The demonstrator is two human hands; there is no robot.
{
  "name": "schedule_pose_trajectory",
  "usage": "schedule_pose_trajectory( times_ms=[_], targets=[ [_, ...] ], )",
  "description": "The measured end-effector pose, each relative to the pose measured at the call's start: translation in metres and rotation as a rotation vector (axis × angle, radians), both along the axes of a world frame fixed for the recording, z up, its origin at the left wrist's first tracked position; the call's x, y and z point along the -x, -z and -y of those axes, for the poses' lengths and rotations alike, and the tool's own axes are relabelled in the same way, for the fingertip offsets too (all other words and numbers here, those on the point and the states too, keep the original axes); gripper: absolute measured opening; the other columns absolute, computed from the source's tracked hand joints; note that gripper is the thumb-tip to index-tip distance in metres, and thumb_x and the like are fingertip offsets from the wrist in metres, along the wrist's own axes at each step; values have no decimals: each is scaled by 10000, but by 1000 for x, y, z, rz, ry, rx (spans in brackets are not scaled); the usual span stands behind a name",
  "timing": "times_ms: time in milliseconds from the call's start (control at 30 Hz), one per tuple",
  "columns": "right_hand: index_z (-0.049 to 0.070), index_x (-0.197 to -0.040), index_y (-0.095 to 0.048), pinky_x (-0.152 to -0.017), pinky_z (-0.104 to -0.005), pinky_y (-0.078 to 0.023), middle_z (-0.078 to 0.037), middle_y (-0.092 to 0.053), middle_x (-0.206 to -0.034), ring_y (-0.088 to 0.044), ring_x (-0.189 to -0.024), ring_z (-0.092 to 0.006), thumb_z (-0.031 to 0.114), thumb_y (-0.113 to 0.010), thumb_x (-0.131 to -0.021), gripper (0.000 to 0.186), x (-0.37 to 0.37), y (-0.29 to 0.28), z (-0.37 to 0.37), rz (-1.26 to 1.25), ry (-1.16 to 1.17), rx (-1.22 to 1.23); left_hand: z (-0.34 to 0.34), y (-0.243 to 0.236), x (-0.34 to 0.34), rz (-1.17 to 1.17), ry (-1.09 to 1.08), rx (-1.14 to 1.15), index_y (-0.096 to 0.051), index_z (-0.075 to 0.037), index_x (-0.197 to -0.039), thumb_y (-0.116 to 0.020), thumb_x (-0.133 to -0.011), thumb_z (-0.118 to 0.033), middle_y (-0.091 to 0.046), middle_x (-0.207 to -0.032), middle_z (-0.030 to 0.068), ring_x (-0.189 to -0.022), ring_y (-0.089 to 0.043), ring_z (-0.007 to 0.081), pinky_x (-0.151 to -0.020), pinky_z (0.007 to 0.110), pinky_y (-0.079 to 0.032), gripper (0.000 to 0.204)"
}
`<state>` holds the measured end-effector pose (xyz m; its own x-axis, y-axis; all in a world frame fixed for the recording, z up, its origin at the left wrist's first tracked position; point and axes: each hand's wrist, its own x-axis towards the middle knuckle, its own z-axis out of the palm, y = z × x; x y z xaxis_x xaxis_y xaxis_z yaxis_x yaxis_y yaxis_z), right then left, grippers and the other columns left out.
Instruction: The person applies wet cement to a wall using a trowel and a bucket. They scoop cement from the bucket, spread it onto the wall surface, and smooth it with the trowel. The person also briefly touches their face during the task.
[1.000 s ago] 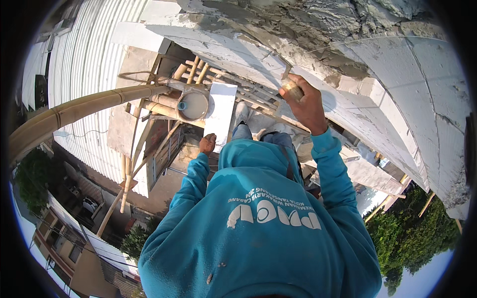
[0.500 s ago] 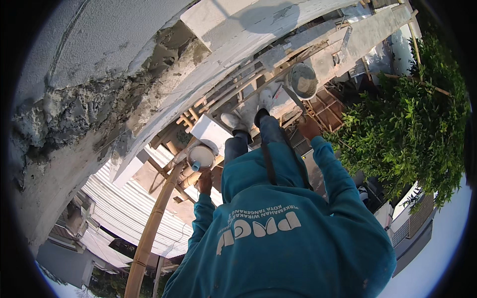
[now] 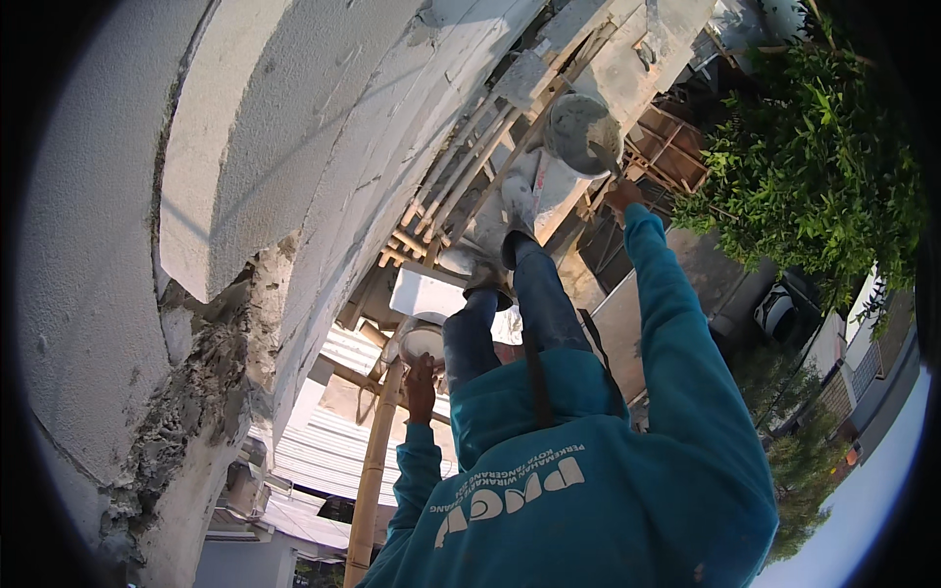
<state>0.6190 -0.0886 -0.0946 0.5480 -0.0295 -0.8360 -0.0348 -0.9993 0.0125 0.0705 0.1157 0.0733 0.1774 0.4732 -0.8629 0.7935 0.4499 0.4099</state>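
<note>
My right hand (image 3: 624,196) is closed around the handle of a trowel (image 3: 602,157). The trowel's blade reaches over the rim into a round bucket (image 3: 561,155) holding grey mortar (image 3: 576,120). My left hand (image 3: 420,390) is raised against the near side of a smaller pale bucket (image 3: 423,343), close to an upright bamboo pole (image 3: 374,451). Its fingers point up toward that bucket's rim, but whether they grip it is too small to see.
A plastered wall (image 3: 323,127) rises on the left, with a rough broken patch (image 3: 196,412). My boots (image 3: 518,206) stand on scaffold planks (image 3: 627,59) among bamboo poles (image 3: 470,167). A white block (image 3: 426,294) lies by my feet. Leafy branches (image 3: 814,167) hang on the right.
The trowel has gone from beside the mortar bucket to inside its rim, my right arm reaching farther. My view has turned, and the blue object in the smaller bucket no longer shows.
</note>
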Motion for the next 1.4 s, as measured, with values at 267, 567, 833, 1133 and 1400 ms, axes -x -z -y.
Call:
schedule_pose_trajectory(
  times_ms=[267,567,833,1133,1400],
  targets=[
    [85,-1202,-591,-926,-461,-491,-215,-619,-1139,-595,-1091,-375,307,-631,-808,454,-34,135,-27,320,-189,-200,11,68,47,57,621,-600,-558,33,-1260,-500,-981,-313,-631,-1091,156,-849,-604,184,-726,342,-522,448],
    [131,-1043,-697,-902,-469,-474,-139,-669,-1075,-604,-1060,-327,383,-682,-803,349,-147,221,-113,805,-309,-242,10,134,-7,-219,544,-496,-445,23,-1347,-500,-976,-300,-432,-1394,240,-1307,-397,393,-1069,476,-332,495],
    [181,-1058,-692,-927,-499,-391,-52,-692,-1089,-605,-1089,-246,441,-681,-818,354,-209,315,-167,614,-558,118,-5,143,-45,-453,472,-557,-462,42,-1331,-522,-957,-307,-387,-1431,252,-1333,-361,418,-1083,500,-309,515],
    [172,-1067,-686,-975,-498,-347,-50,-686,-1119,-604,-1109,-273,181,-508,-888,252,-223,334,-164,660,-623,227,-13,157,-54,-507,501,-601,-478,58,-1305,-502,-962,-309,-371,-1441,250,-1337,-351,410,-1079,510,-310,503],
    [124,-1011,-666,-855,-477,-481,-124,-652,-1096,-628,-1042,-332,268,-544,-848,249,-274,303,-97,1014,-131,140,-20,169,-33,-459,520,-597,-517,28,-1262,-557,-939,-251,-373,-1423,267,-1331,-339,442,-1082,530,-305,428]
  ],
)
